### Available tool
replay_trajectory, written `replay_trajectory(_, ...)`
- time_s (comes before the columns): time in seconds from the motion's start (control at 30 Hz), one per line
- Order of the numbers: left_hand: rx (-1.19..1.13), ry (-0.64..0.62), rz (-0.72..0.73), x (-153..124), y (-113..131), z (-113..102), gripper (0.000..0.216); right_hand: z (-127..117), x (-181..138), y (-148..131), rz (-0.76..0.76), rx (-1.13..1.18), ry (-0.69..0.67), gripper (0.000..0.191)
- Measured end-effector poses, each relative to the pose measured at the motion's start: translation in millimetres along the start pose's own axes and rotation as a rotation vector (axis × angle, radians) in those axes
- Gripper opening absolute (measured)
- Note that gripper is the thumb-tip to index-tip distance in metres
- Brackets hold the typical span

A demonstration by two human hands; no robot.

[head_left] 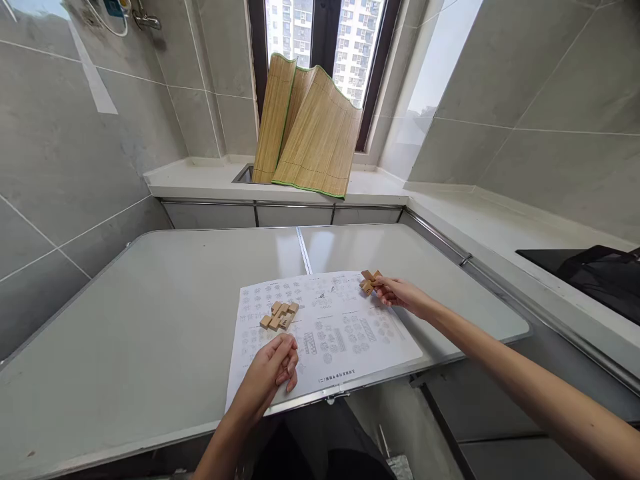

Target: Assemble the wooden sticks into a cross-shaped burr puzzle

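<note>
A printed sheet (pixel 320 357) covered in small line figures lies on the table near its front edge. On its left part sits a cluster of small wooden blocks (pixel 277 322), one with a dark mark. Just in front of that cluster my left hand (pixel 273 367) rests over the sheet, its fingers curled in with nothing visible in them. At the sheet's far right corner is a second cluster of wooden blocks (pixel 367 285). My right hand (pixel 400 295) reaches there, thumb and fingertips closed on a wooden block at its right side. The fingertips partly hide that block.
A white folding table (pixel 150 320) with a centre seam carries the sheet. Behind it runs a pale counter (pixel 200 175), where a folded bamboo mat (pixel 315 133) leans against the window. A black bag (pixel 600 277) lies on the right counter. Tiled walls stand on both sides.
</note>
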State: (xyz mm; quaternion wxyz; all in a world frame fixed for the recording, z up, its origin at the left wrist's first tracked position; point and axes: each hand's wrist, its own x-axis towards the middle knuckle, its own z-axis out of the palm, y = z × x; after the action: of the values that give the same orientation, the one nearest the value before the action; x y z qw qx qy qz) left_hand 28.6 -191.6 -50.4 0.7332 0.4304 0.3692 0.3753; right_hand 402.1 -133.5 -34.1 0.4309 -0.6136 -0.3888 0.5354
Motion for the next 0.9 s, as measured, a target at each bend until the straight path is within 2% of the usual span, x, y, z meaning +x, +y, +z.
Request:
replay_trajectory(0.27, 0.106, 0.023, -0.061, 4, -1, -2, 0.052, -2, 15, 3, -0.055, -0.173, 0.016, 0.049)
replay_trajectory(0.4, 0.255, 0.003, -0.079, -1, 4, -2, 0.053, -7, 7, 3, -0.089, -0.290, -0.021, 0.058)
replay_trajectory(0.43, 0.325, 0.017, -0.045, -2, 7, -1, 0.053, -9, 2, 2, -0.095, -0.330, -0.027, 0.059)
replay_trajectory(0.5, 0.525, 0.191, 0.113, -2, 13, -2, 0.050, -11, -10, 1, -0.131, -0.413, -0.018, 0.057)
replay_trajectory(0.57, 0.801, 0.388, 0.307, 5, 20, -6, 0.041, -11, -22, 1, -0.232, -0.533, -0.039, 0.051)
replay_trajectory(0.6, 0.936, 0.436, 0.423, 10, 23, -9, 0.036, -10, -27, 2, -0.303, -0.619, -0.061, 0.048)
replay_trajectory(0.63, 1.063, 0.432, 0.540, 17, 26, -13, 0.035, -8, -32, 2, -0.377, -0.716, -0.072, 0.044)
replay_trajectory(0.7, 1.282, 0.420, 0.631, 33, 29, -23, 0.046, 1, -37, 5, -0.552, -0.887, -0.072, 0.032)
replay_trajectory(0.8, 1.466, 0.330, 0.634, 55, 28, -41, 0.065, 27, -33, 9, -0.858, -1.010, -0.141, 0.024)
replay_trajectory(0.9, 1.562, 0.201, 0.617, 68, 22, -55, 0.071, 63, -18, 9, -1.043, -0.995, -0.214, 0.018)
